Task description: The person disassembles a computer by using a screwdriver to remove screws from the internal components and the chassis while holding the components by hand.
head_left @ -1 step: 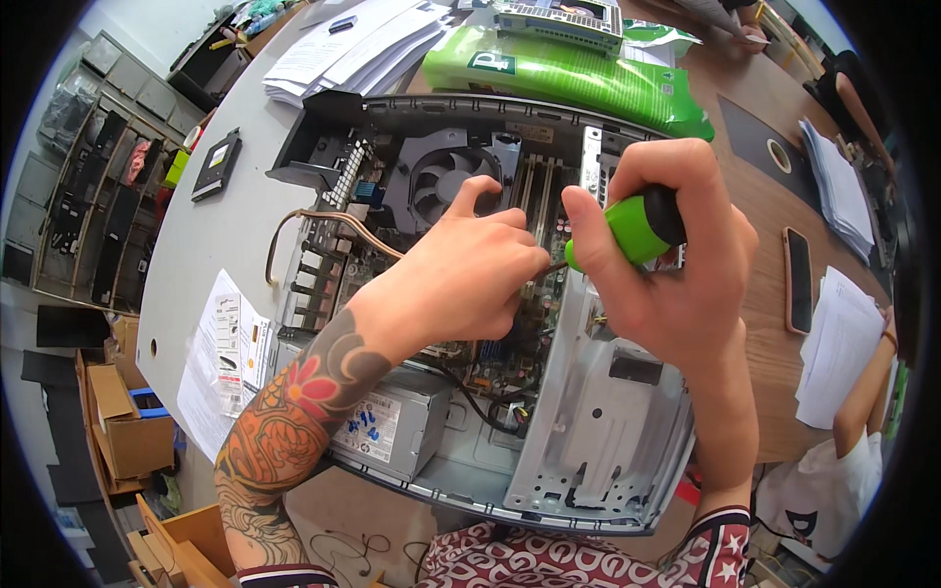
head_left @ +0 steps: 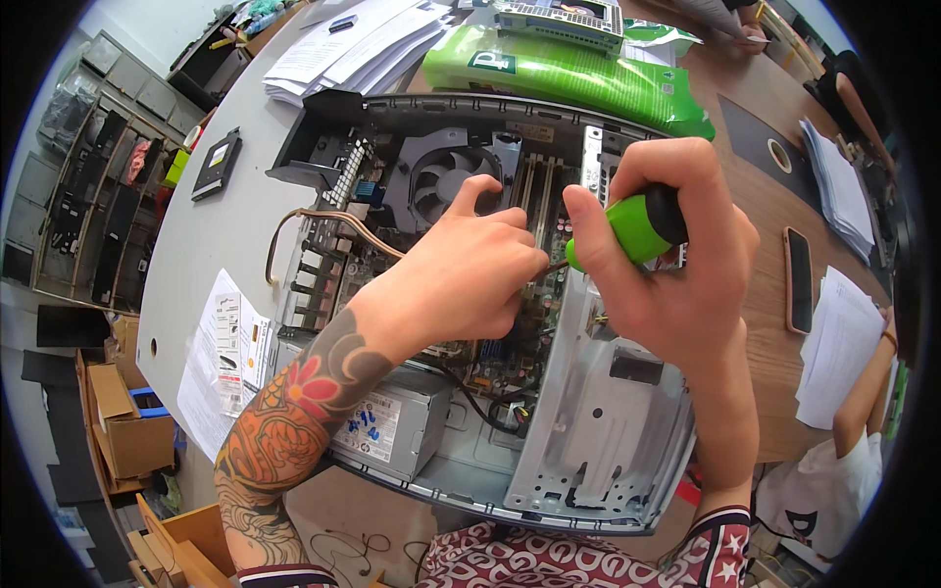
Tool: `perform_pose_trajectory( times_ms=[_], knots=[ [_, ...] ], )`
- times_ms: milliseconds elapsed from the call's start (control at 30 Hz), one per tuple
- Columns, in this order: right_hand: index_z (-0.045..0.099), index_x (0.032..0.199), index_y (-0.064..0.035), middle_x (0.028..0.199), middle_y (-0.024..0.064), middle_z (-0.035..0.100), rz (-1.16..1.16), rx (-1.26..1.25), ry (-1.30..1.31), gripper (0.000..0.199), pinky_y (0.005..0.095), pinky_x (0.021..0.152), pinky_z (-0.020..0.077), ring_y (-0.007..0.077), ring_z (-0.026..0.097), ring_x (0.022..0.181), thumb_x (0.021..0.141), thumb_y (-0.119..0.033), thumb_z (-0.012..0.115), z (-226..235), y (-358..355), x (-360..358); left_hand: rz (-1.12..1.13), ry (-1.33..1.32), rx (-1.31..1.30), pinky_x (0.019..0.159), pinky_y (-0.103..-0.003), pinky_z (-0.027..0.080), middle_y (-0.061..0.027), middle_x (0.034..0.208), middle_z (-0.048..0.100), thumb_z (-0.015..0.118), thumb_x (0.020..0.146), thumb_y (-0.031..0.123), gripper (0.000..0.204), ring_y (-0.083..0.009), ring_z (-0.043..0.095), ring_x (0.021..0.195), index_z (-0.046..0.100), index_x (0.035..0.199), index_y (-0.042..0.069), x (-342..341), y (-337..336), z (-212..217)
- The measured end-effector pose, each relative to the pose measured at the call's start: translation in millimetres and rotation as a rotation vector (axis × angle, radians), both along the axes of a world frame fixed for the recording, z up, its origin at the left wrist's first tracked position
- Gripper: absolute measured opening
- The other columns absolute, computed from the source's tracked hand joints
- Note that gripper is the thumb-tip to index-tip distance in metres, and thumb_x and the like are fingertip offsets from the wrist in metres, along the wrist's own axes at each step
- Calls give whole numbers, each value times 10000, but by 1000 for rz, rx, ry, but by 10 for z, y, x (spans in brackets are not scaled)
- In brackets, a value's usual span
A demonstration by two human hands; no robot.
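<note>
A desktop computer case [head_left: 470, 498] lies opened on the table in front of me. My right hand [head_left: 676, 265] is wrapped round a screwdriver's green and black handle [head_left: 635, 230]. A short length of its thin shaft shows, running left to the fingers of my left hand [head_left: 466, 279]. That hand is closed over the motherboard, its index finger bent beside the cooling fan [head_left: 446, 186]. What its fingertips pinch, and the screwdriver's tip, are hidden. A metal drive bracket [head_left: 598, 431] lies below my right hand. The power supply [head_left: 392, 421] sits by my left forearm.
A loose brown cable [head_left: 333, 218] arches over the case's left side. Behind the case lie a green plastic bag [head_left: 569, 83] and stacked papers [head_left: 343, 49]. A black drive [head_left: 218, 165] rests at left, a phone [head_left: 798, 279] at right. Another person's arm [head_left: 865, 392] reaches in at far right.
</note>
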State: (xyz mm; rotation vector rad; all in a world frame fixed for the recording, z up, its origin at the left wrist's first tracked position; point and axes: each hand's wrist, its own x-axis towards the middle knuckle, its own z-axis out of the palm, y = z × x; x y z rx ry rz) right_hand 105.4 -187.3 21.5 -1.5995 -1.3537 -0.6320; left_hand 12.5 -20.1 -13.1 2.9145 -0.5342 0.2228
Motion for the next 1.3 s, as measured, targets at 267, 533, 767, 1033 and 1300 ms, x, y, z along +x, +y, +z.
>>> perform_pose_trajectory(
  times_ms=[267,533,767,1033,1300],
  knots=[
    [539,955,-38,712,10,551,-6,-8,-27,281,205,510,395,63,495,558,807,-36,778,5,-11,0,-20,-25,9,1064,-539,333,-43,715,634,647,659,55,54,-221,610,890,672,703,74,4,16,-17],
    [539,959,-31,723,17,551,-4,-5,-6,270,206,512,406,61,515,572,818,-35,769,-3,-12,-4,-25,-8,-20,1070,-551,320,-36,766,637,662,679,48,64,-222,605,932,687,731,76,-2,21,-48],
    [541,958,-34,735,20,552,-23,-6,25,254,203,524,404,61,517,583,829,-37,761,9,-18,-14,-35,-53,68,1060,-533,324,-14,760,626,669,725,79,49,-199,602,912,697,705,113,9,3,-62],
    [543,956,-33,738,17,550,-12,14,39,249,200,522,404,55,520,583,835,-42,760,-1,12,-16,-30,-6,28,1066,-528,320,-14,743,618,674,686,73,23,-207,603,911,687,699,88,-9,51,-45],
    [544,956,-32,729,16,555,-12,2,23,258,205,517,404,57,516,576,824,-37,766,9,-16,-5,-52,62,-4,1092,-542,300,-29,760,600,673,656,46,95,-219,594,938,695,744,74,-5,38,22]
  ],
)
